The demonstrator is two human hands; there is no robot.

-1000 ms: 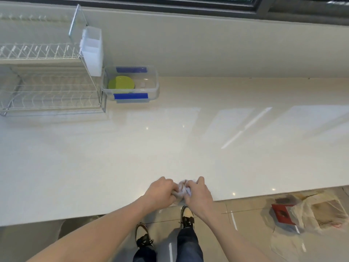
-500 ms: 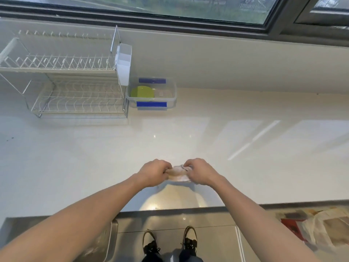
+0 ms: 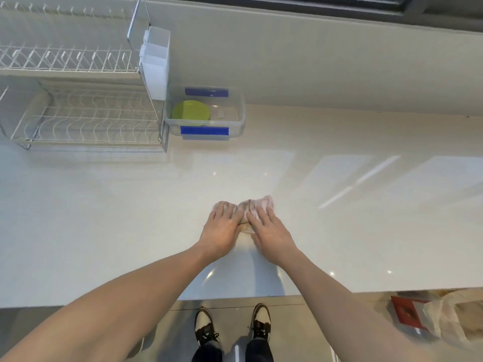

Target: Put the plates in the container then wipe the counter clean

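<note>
A pale pink cloth (image 3: 257,205) lies flat on the white counter (image 3: 104,218) in front of me. My left hand (image 3: 222,231) and my right hand (image 3: 269,233) press down on it side by side, fingers spread, palms covering its near part. At the back of the counter stands a clear plastic container (image 3: 239,111) with blue clips, and green plates (image 3: 191,113) lie inside it at its left end.
A two-tier wire dish rack (image 3: 78,118) with a white cutlery holder (image 3: 155,61) stands at the back left, touching the container. A wall rises behind the counter. Beyond the counter's near edge are my shoes and a plastic bag (image 3: 444,317) on the floor.
Both hands went from bunching the cloth at the counter's near edge to pressing it flat farther in on the counter. My view shifted as I leaned in.
</note>
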